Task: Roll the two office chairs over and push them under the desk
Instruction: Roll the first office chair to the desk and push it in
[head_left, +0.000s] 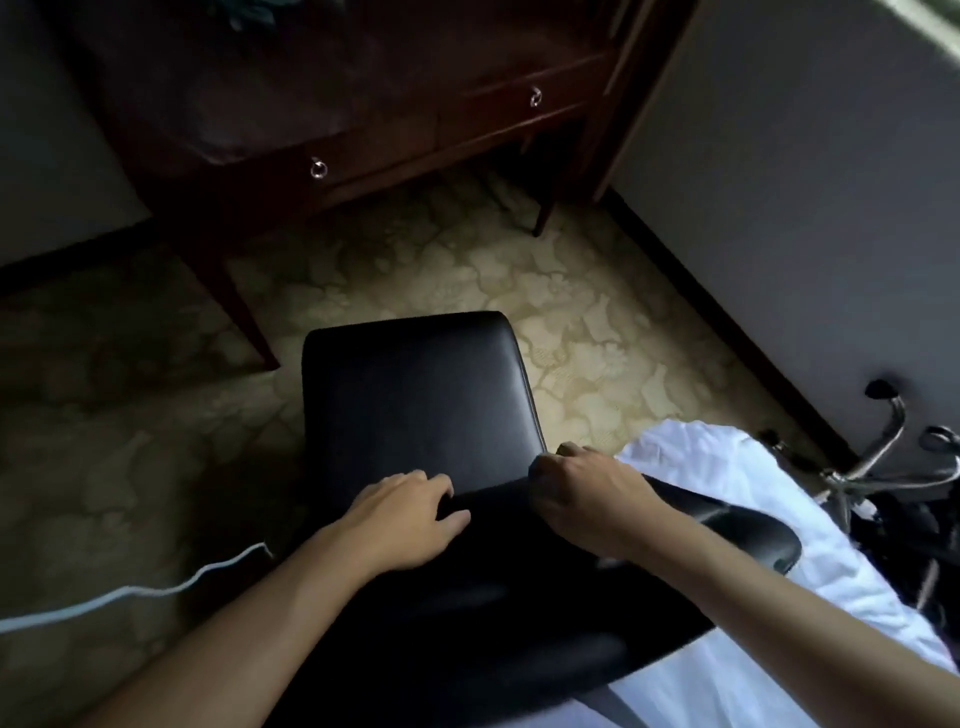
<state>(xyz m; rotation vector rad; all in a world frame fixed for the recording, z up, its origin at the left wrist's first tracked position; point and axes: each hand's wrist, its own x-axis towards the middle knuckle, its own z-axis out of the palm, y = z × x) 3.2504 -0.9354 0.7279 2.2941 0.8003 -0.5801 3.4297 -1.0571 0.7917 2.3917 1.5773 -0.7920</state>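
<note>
A black leather office chair (415, 400) stands in front of me, its seat pointing toward the dark wooden desk (374, 150) at the top of the view. My left hand (402, 512) and my right hand (587, 499) both grip the top edge of the chair's backrest, fingers curled over it. Patterned carpet lies between the seat's front edge and the desk. At the right edge, the chrome star base (878, 467) of a second chair shows, with the rest of that chair hidden.
The desk has two drawers with ring pulls (318, 169) and slanted legs (239, 312). A grey wall (805, 208) with dark skirting runs along the right. White cloth (753, 597) lies lower right. A white cable (130, 592) crosses the carpet lower left.
</note>
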